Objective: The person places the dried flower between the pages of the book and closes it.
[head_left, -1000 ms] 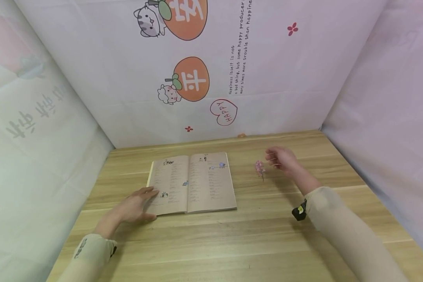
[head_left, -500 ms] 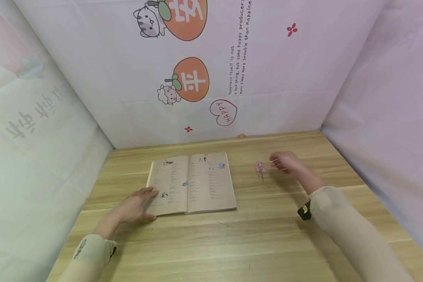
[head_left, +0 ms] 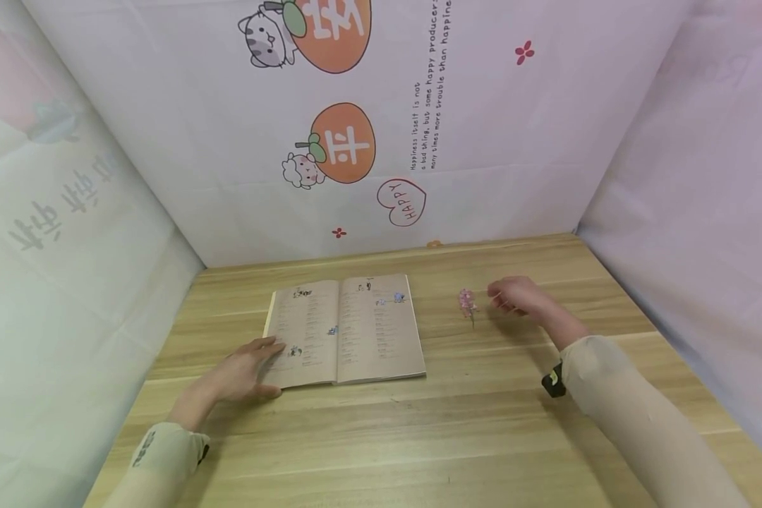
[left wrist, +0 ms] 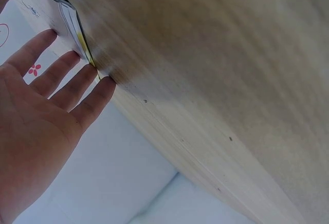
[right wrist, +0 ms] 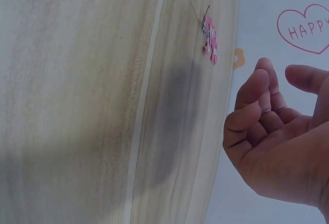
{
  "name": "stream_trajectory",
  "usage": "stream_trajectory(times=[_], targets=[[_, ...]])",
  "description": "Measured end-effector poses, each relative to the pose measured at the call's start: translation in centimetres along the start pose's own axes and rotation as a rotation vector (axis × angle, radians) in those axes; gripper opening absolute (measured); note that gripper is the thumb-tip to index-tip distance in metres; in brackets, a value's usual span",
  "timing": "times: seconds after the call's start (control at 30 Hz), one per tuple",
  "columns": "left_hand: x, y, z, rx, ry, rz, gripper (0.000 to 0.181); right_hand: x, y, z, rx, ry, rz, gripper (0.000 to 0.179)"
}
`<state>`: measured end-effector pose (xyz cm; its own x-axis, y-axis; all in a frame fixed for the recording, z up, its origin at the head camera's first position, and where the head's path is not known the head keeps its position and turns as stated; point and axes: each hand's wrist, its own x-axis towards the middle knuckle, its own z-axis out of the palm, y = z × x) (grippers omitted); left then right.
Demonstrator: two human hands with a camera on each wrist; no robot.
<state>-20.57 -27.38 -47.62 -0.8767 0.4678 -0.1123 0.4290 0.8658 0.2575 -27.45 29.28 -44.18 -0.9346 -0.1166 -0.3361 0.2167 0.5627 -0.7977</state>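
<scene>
Your left hand [head_left: 244,372] — fingers extended, touching left side of spread book [head_left: 362,335]. Your right hand [head_left: 514,293] — holding nothing, fingers loosely bent, near pink flower sprig [head_left: 466,303]. Sprig lies on surface [head_left: 368,444] between book and that hand, apart from both.

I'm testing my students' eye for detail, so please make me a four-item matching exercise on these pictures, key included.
Column 1
1. Left hand
2. Book
3. Right hand
4. Flower sprig

Column 2
A. Hovers above the table, holding nothing
B. Pink, lying on the wood
C. Open, showing two printed pages
D. Fingers at the left-hand page's outer edge

Pairs: 1-D, 2-C, 3-A, 4-B
</scene>
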Motion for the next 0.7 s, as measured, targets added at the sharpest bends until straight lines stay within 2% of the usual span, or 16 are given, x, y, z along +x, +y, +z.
stream_trajectory(times=[0.33,0.7], targets=[[0.12,-0.04,0.16,0.011,0.015,0.015,0.09,-0.03,0.32,0.3,-0.123,-0.011,-0.014,0.047],[0.16,-0.13,0.27,0.003,0.007,0.006,0.089,-0.09,0.87,0.47,-0.191,-0.085,-0.009,0.037]])
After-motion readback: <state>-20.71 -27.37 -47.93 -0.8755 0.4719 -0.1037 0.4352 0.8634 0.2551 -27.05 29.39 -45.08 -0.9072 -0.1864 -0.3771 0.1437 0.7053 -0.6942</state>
